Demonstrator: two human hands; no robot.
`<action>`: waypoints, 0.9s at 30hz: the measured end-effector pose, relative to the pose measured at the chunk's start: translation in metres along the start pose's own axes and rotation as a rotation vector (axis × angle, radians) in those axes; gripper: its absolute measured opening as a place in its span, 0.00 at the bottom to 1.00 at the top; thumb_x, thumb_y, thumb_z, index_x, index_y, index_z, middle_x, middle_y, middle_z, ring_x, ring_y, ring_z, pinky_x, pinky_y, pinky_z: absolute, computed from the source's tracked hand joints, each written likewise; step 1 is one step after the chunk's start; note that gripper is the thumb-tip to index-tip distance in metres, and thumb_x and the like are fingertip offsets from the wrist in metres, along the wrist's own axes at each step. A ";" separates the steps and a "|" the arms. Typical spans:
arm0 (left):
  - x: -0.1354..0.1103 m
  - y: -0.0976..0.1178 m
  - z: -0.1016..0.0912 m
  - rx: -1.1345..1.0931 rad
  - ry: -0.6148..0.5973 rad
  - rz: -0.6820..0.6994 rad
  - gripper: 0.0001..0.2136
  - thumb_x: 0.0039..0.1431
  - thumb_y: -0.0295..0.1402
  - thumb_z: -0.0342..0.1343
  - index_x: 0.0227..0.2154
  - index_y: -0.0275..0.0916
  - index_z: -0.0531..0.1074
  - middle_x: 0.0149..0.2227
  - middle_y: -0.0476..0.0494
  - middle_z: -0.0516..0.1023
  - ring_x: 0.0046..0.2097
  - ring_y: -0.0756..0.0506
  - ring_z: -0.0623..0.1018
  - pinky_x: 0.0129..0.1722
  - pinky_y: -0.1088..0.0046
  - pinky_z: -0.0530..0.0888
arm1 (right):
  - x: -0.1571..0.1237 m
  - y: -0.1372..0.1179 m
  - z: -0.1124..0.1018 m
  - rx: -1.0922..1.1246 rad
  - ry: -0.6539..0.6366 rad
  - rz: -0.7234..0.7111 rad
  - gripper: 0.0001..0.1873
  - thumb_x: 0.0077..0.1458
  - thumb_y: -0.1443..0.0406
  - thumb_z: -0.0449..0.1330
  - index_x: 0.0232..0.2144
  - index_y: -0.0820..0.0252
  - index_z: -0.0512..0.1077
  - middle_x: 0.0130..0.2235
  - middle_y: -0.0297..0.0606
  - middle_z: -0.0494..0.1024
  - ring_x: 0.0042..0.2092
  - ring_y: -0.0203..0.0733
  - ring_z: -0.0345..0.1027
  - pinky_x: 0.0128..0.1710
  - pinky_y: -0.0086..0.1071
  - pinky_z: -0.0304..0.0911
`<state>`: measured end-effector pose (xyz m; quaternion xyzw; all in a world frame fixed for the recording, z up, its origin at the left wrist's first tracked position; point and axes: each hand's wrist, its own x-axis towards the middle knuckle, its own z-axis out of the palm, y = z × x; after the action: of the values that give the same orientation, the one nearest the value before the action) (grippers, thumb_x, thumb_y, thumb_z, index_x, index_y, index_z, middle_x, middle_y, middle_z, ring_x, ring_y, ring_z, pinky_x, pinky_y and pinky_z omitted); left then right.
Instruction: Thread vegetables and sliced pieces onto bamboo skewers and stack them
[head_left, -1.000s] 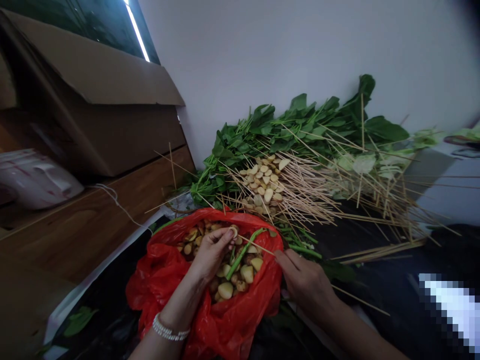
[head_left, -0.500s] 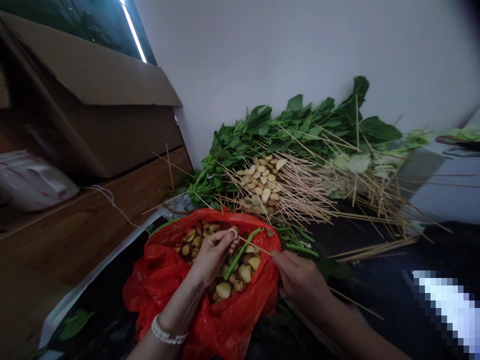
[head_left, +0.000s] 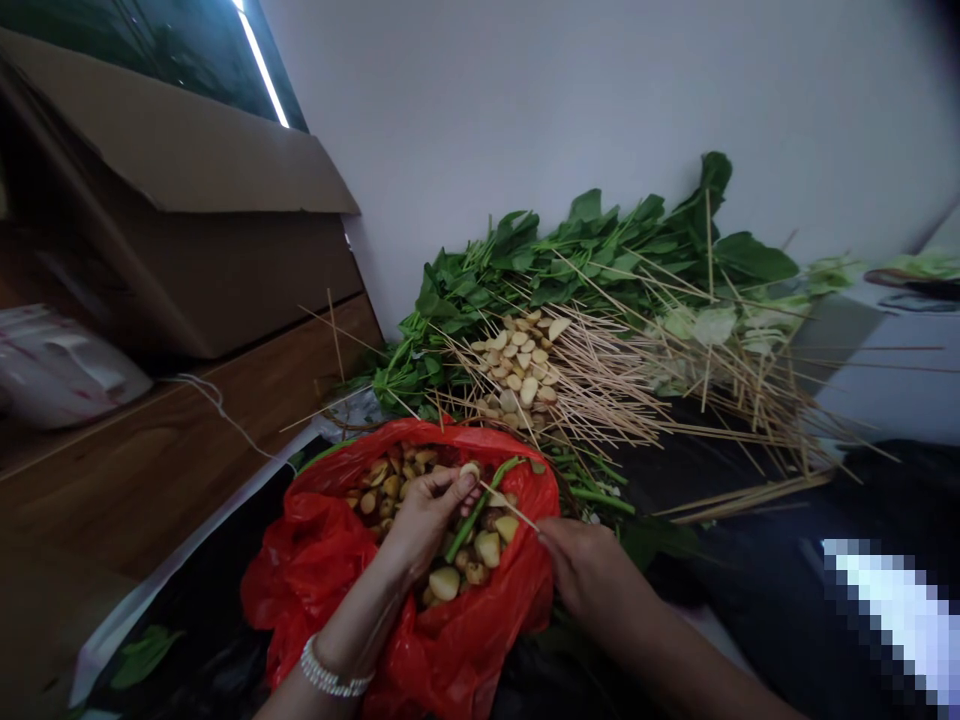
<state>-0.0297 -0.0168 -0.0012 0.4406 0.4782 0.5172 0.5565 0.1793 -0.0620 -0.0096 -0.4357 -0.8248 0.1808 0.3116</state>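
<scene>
My left hand (head_left: 424,512) hovers over an open red plastic bag (head_left: 330,570) and pinches a small pale potato piece (head_left: 470,470) between thumb and fingers. My right hand (head_left: 592,572) is closed on a thin bamboo skewer (head_left: 510,506), whose tip points at that piece. The bag holds several cut potato pieces (head_left: 444,582) and a green stem (head_left: 480,502). A beaded bracelet (head_left: 334,678) circles my left wrist.
Behind the bag lie a pile of potato skewers (head_left: 525,365), loose bamboo sticks (head_left: 720,420) and leafy greens (head_left: 600,250) against a white wall. A cardboard box (head_left: 187,200) sits on a wooden shelf (head_left: 172,450) at left. Black sheeting (head_left: 750,570) covers the surface.
The view has shifted slightly. My right hand has brought the skewer a little closer to the potato piece in my left hand.
</scene>
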 end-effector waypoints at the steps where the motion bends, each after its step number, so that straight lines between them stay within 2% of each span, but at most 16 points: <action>1: 0.000 0.000 0.000 -0.002 -0.005 -0.006 0.15 0.43 0.43 0.68 0.22 0.34 0.77 0.22 0.49 0.74 0.24 0.55 0.67 0.24 0.81 0.63 | 0.002 -0.002 -0.004 0.115 -0.039 0.039 0.17 0.62 0.69 0.45 0.24 0.58 0.67 0.22 0.33 0.72 0.24 0.36 0.66 0.26 0.26 0.58; 3: -0.001 0.001 0.001 -0.020 -0.009 -0.009 0.15 0.43 0.42 0.69 0.22 0.34 0.77 0.22 0.49 0.74 0.24 0.55 0.67 0.25 0.81 0.63 | 0.005 -0.003 -0.010 0.253 -0.076 0.104 0.19 0.63 0.66 0.45 0.21 0.57 0.65 0.20 0.31 0.69 0.23 0.35 0.64 0.25 0.26 0.56; 5: -0.002 0.003 0.003 -0.082 -0.003 -0.008 0.16 0.42 0.43 0.69 0.23 0.34 0.78 0.24 0.47 0.75 0.26 0.54 0.69 0.26 0.81 0.65 | 0.007 -0.004 -0.013 0.293 -0.079 0.131 0.19 0.63 0.64 0.46 0.22 0.58 0.67 0.19 0.30 0.69 0.23 0.35 0.63 0.26 0.26 0.56; 8: -0.003 0.006 0.004 -0.208 0.006 -0.017 0.17 0.43 0.45 0.68 0.27 0.34 0.79 0.27 0.45 0.76 0.29 0.52 0.70 0.27 0.80 0.67 | 0.010 -0.006 -0.013 0.286 -0.070 0.119 0.18 0.64 0.64 0.45 0.26 0.59 0.70 0.21 0.30 0.69 0.24 0.35 0.64 0.27 0.26 0.56; 11: -0.001 0.006 0.003 -0.252 0.012 -0.006 0.14 0.42 0.40 0.69 0.27 0.33 0.79 0.26 0.47 0.74 0.27 0.54 0.68 0.26 0.81 0.64 | 0.010 -0.004 -0.009 0.239 -0.037 0.056 0.17 0.64 0.66 0.45 0.28 0.59 0.70 0.24 0.32 0.73 0.26 0.35 0.67 0.29 0.26 0.57; 13: 0.001 0.006 0.001 -0.260 0.039 0.027 0.13 0.42 0.38 0.70 0.26 0.33 0.79 0.25 0.49 0.73 0.26 0.55 0.66 0.25 0.82 0.63 | 0.007 0.000 -0.003 0.133 0.039 -0.013 0.15 0.64 0.67 0.46 0.31 0.59 0.71 0.29 0.35 0.76 0.31 0.36 0.70 0.31 0.26 0.60; 15: 0.002 0.005 -0.001 -0.254 0.073 0.066 0.12 0.42 0.38 0.70 0.26 0.33 0.79 0.24 0.50 0.72 0.25 0.56 0.65 0.25 0.82 0.63 | 0.003 0.007 0.004 -0.081 0.151 -0.106 0.13 0.63 0.68 0.47 0.37 0.60 0.71 0.32 0.38 0.76 0.32 0.38 0.70 0.32 0.27 0.60; 17: 0.002 0.006 -0.002 -0.227 0.089 0.088 0.12 0.42 0.38 0.70 0.26 0.34 0.79 0.23 0.51 0.71 0.24 0.56 0.64 0.25 0.82 0.62 | -0.003 0.014 0.011 -0.333 0.262 -0.212 0.14 0.63 0.70 0.47 0.43 0.63 0.71 0.31 0.40 0.75 0.28 0.39 0.68 0.28 0.29 0.59; 19: 0.001 0.006 -0.001 -0.198 0.082 0.081 0.13 0.41 0.39 0.70 0.26 0.33 0.79 0.22 0.51 0.70 0.24 0.56 0.63 0.24 0.82 0.61 | -0.006 0.017 0.015 -0.484 0.315 -0.284 0.17 0.61 0.72 0.46 0.47 0.66 0.70 0.31 0.42 0.75 0.25 0.39 0.66 0.26 0.31 0.57; 21: -0.001 0.006 0.001 -0.180 0.068 0.068 0.14 0.41 0.39 0.70 0.26 0.33 0.79 0.22 0.51 0.70 0.24 0.56 0.63 0.24 0.81 0.61 | -0.006 0.014 0.015 -0.447 0.280 -0.251 0.17 0.61 0.73 0.45 0.47 0.67 0.70 0.31 0.43 0.76 0.26 0.39 0.67 0.26 0.31 0.57; 25: -0.003 0.006 0.003 -0.145 0.046 0.057 0.13 0.43 0.40 0.69 0.25 0.34 0.79 0.23 0.51 0.70 0.24 0.55 0.63 0.25 0.81 0.61 | 0.000 0.003 0.005 -0.038 0.023 -0.081 0.17 0.64 0.70 0.44 0.30 0.59 0.70 0.26 0.34 0.74 0.26 0.36 0.69 0.27 0.26 0.59; 27: -0.003 0.006 0.003 -0.128 0.035 0.058 0.13 0.43 0.40 0.69 0.25 0.34 0.79 0.23 0.51 0.71 0.24 0.55 0.63 0.25 0.81 0.61 | 0.000 0.001 0.004 0.021 0.004 -0.053 0.18 0.65 0.69 0.44 0.27 0.58 0.68 0.25 0.34 0.74 0.27 0.35 0.69 0.28 0.26 0.60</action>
<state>-0.0277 -0.0192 0.0052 0.4085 0.4410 0.5702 0.5599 0.1771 -0.0609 -0.0135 -0.4109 -0.8335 0.1805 0.3224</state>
